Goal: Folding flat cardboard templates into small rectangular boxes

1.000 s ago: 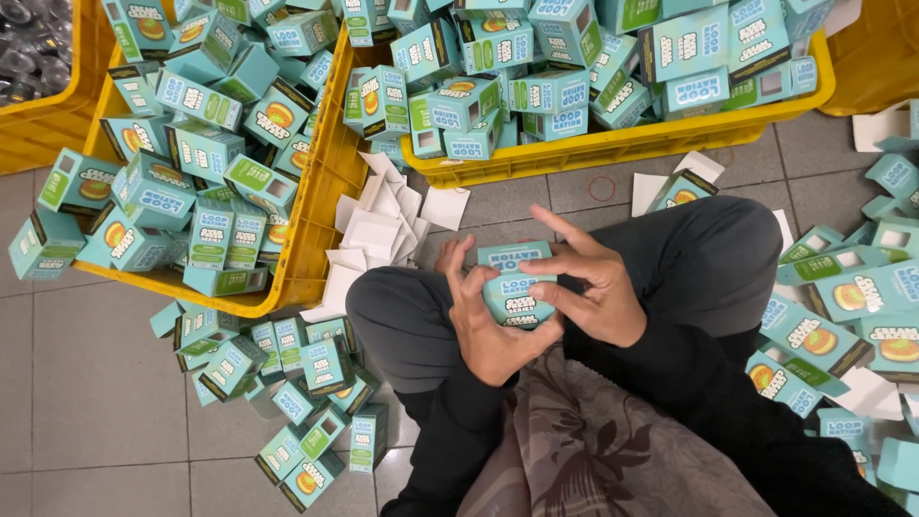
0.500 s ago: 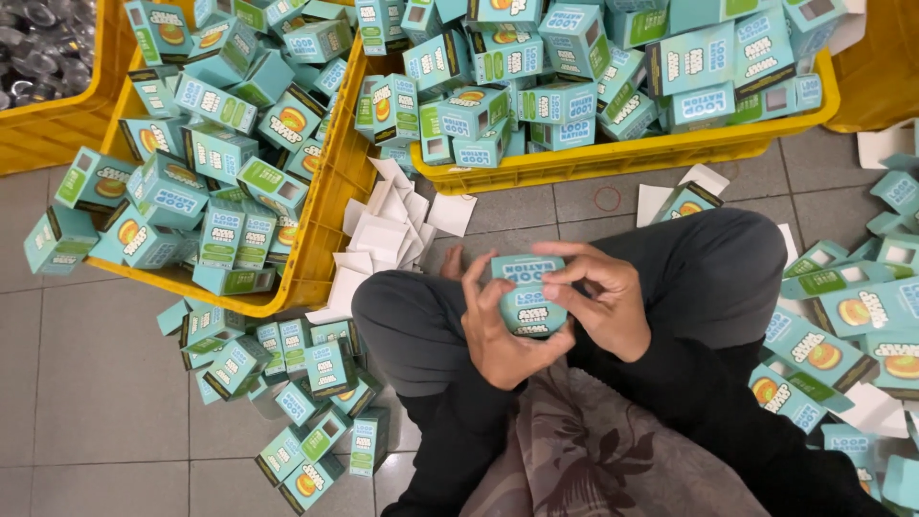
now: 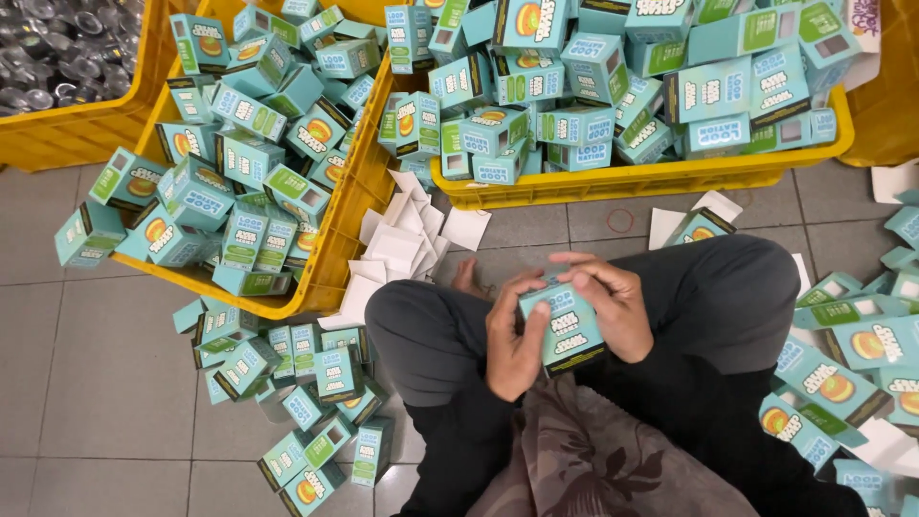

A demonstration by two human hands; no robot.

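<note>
I sit cross-legged on a tiled floor and hold a small teal carton above my lap with both hands. My left hand grips its left side, thumb across the front. Fingers of my right hand curl over its top and right edge. The carton is tilted, its dark bottom edge pointing lower right.
A yellow crate at the left overflows with teal cartons; another yellow crate ahead is heaped full. Several white card pieces lie between them. Loose cartons are scattered left of my knee, flat unfolded ones at the right.
The carton has turned in my hands from upright to tilted. My right-hand fingers have closed down over its top. The view has shifted slightly downward.
</note>
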